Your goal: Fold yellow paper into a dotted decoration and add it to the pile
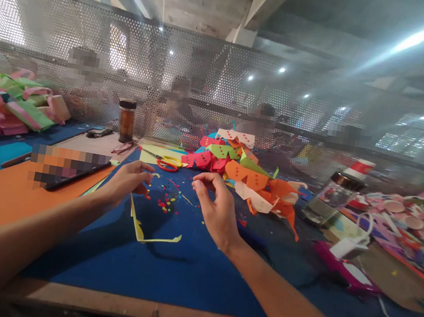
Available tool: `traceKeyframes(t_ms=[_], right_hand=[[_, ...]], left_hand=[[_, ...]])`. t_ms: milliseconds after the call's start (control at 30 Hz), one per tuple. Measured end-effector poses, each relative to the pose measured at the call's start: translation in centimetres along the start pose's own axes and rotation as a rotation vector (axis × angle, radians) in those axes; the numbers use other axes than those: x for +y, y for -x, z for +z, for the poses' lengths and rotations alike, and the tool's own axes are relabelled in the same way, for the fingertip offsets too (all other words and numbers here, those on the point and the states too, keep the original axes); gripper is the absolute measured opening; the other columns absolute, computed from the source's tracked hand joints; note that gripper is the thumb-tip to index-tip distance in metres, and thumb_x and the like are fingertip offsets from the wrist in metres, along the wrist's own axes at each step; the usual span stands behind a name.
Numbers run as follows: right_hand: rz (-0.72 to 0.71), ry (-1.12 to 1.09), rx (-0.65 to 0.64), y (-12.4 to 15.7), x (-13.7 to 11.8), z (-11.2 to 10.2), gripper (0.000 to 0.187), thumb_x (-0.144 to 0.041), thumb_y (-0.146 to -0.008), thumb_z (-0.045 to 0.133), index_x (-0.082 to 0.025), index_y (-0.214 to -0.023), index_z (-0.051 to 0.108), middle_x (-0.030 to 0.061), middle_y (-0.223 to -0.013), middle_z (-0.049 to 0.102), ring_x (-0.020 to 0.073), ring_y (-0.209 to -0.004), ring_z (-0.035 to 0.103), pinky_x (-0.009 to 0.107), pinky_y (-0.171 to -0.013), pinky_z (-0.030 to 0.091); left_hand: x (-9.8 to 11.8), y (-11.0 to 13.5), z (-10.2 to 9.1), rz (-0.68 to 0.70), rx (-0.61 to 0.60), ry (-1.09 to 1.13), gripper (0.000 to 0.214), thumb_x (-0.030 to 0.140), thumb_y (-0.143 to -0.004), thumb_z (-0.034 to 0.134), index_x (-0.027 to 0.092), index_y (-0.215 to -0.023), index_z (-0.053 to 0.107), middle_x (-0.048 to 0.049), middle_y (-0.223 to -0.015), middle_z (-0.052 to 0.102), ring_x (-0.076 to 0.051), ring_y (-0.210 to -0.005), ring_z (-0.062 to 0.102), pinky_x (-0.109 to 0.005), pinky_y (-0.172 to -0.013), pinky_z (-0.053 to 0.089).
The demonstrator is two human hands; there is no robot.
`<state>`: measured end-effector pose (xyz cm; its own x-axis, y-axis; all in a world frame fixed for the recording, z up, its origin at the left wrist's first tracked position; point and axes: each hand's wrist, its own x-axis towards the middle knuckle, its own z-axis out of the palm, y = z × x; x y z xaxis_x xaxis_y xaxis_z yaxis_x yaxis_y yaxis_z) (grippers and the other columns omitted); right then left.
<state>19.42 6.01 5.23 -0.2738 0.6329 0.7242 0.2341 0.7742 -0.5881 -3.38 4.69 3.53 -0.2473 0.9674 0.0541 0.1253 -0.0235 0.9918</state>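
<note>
My left hand [130,182] is raised over the blue work mat [190,280], its fingers loosely bent and apart. Just below it a bent strip of yellow paper [138,226] has its upper end close to the palm; whether the two touch is unclear. On the right side, my right hand [217,206] has thumb and index tips pressed together, and anything between them is too small to make out. Tiny red and yellow paper scraps [166,199] lie between the hands. Beyond them, scissors with red and yellow handles [169,163] rest near pale yellow paper [149,156].
Folded colourful paper pieces with dots [237,157] are heaped behind my right hand. A dark phone [80,172] lies on orange paper at left, near a brown jar [125,121]. At right are a clear bottle [326,198], a magenta-and-white device [348,267] and more paper pieces.
</note>
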Motion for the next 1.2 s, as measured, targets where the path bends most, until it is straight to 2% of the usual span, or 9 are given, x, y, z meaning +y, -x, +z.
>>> traceKeyframes(t_ms=[133, 267, 433, 567, 800, 967, 1200], right_hand=[[-0.183, 0.064, -0.056, 0.4, -1.0, -0.1, 0.007, -0.023, -0.096, 0.053, -0.021, -0.094, 0.059, 0.0034, -0.091, 0.062, 0.017, -0.088, 0.06, 0.034, -0.083, 0.048], [-0.322, 0.088, -0.219, 0.8, -1.7, -0.3, 0.007, -0.024, -0.096, 0.054, -0.021, -0.093, 0.06, 0.0047, -0.093, 0.063, 0.0182, -0.094, 0.059, 0.037, -0.087, 0.045], [-0.429, 0.18, -0.481, 1.2, -2.2, -0.4, 0.009, -0.028, -0.092, 0.06, -0.02, -0.096, 0.063, 0.0049, -0.098, 0.065, 0.0196, -0.099, 0.059, 0.038, -0.089, 0.039], [-0.486, 0.236, -0.586, 1.3, -1.9, -0.1, 0.014, -0.03, -0.091, 0.063, -0.019, -0.1, 0.063, 0.0054, -0.1, 0.066, 0.0187, -0.098, 0.06, 0.036, -0.089, 0.037], [-0.503, 0.38, -0.643, 1.1, -0.9, 0.2, 0.015, -0.025, -0.099, 0.053, -0.019, -0.097, 0.066, 0.0051, -0.099, 0.067, 0.0174, -0.096, 0.059, 0.034, -0.088, 0.036], [-0.5, 0.498, -0.588, 1.2, -0.7, 0.2, 0.017, -0.028, -0.099, 0.054, -0.02, -0.093, 0.068, 0.0049, -0.091, 0.068, 0.0183, -0.085, 0.058, 0.033, -0.077, 0.035], [-0.399, 0.408, -0.547, 1.6, 0.2, 0.6, 0.015, -0.025, -0.099, 0.053, -0.02, -0.094, 0.067, 0.0009, -0.094, 0.076, 0.0157, -0.086, 0.066, 0.033, -0.079, 0.036]], left_hand=[[0.1, -0.2, -0.2, -0.046, 0.033, 0.01, 0.025, 0.018, -0.074, 0.064, 0.015, -0.098, 0.062, 0.0023, -0.07, 0.062, -0.01, -0.045, 0.06, -0.024, -0.05, 0.051], [0.1, -0.4, -0.3, -0.076, 0.052, 0.02, 0.025, 0.018, -0.075, 0.065, 0.015, -0.099, 0.061, 0.0032, -0.069, 0.06, -0.01, -0.045, 0.06, -0.026, -0.053, 0.053], [0.2, -0.5, -0.5, -0.089, 0.06, 0.03, 0.025, 0.017, -0.075, 0.066, 0.014, -0.1, 0.062, 0.0025, -0.07, 0.06, -0.01, -0.045, 0.06, -0.027, -0.054, 0.054], [0.2, -0.6, -0.5, -0.099, 0.067, 0.035, 0.024, 0.016, -0.077, 0.064, 0.015, -0.101, 0.061, 0.0023, -0.071, 0.061, -0.01, -0.046, 0.061, -0.026, -0.054, 0.054], [0.2, -0.6, -0.4, -0.12, 0.068, 0.055, 0.021, 0.015, -0.077, 0.065, 0.015, -0.098, 0.062, 0.0025, -0.069, 0.061, -0.011, -0.045, 0.06, -0.028, -0.053, 0.055], [0.0, -0.7, -0.5, -0.121, 0.053, 0.08, 0.02, 0.017, -0.076, 0.066, 0.016, -0.096, 0.063, 0.002, -0.069, 0.061, -0.011, -0.046, 0.059, -0.029, -0.054, 0.056], [-0.5, -1.0, -0.7, -0.131, 0.044, 0.119, 0.019, 0.02, -0.075, 0.069, 0.017, -0.093, 0.065, 0.0021, -0.069, 0.061, -0.012, -0.048, 0.061, -0.029, -0.055, 0.056]])
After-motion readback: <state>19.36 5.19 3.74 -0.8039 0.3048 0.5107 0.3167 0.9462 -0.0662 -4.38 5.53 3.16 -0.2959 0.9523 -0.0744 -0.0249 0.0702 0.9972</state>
